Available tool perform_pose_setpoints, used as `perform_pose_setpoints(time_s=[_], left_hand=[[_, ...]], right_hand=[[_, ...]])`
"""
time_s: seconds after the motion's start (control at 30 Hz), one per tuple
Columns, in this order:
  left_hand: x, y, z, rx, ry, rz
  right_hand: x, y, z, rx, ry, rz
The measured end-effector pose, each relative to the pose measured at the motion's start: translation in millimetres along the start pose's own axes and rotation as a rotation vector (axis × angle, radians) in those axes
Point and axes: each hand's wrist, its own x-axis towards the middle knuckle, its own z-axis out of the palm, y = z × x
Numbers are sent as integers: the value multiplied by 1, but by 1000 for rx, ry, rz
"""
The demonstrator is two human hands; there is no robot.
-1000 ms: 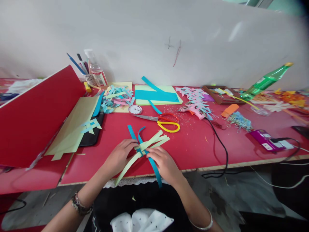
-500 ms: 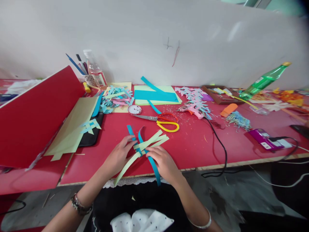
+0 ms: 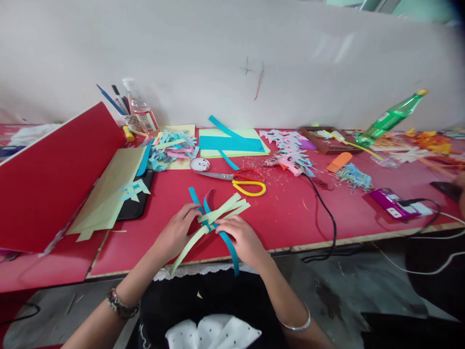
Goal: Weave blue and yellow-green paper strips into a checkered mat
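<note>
Between my hands, above the red table's front part, are woven paper strips, pale green ones (image 3: 188, 248) crossing blue ones (image 3: 230, 249). The fingers of my left hand (image 3: 177, 231) are pinched on the left side of the crossing. My right hand (image 3: 244, 238) grips its right side, with a blue strip curving down past the palm. The fingertips partly cover the crossing. Behind the hands lie scissors (image 3: 249, 188) with one red and one yellow handle loop. A small finished-looking woven paper piece (image 3: 134, 189) rests to the left, on a pale green sheet (image 3: 105, 194).
A red board (image 3: 61, 169) leans up at the left, beside a black phone-like slab (image 3: 136, 208). Cut paper scraps (image 3: 172, 148), a blue paper piece (image 3: 232, 143), a pink glue gun (image 3: 288, 164) with a black cord, a green bottle (image 3: 392, 118) and a purple power socket (image 3: 390, 203) lie farther back and right.
Both hands stay on the woven strips, with only slight finger movement. The whole view has shifted a little. At the far right edge, part of another person's hand seems to have appeared.
</note>
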Motion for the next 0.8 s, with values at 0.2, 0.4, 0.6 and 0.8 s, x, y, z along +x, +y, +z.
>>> perform_pose_setpoints(time_s=[0.2,0.4,0.6,0.8], left_hand=[[1,0,0,5,8,28],[-1,0,0,29,23,27],[-1,0,-1,47,-14,44],[4,-3,-1,17,-8,74]], right_hand=[[2,3,-4,79,-22,19],[-1,0,4,-184,14,-52],[-3,2,5,-233,-11,-98],[0,1,2,-69,-15,-66]])
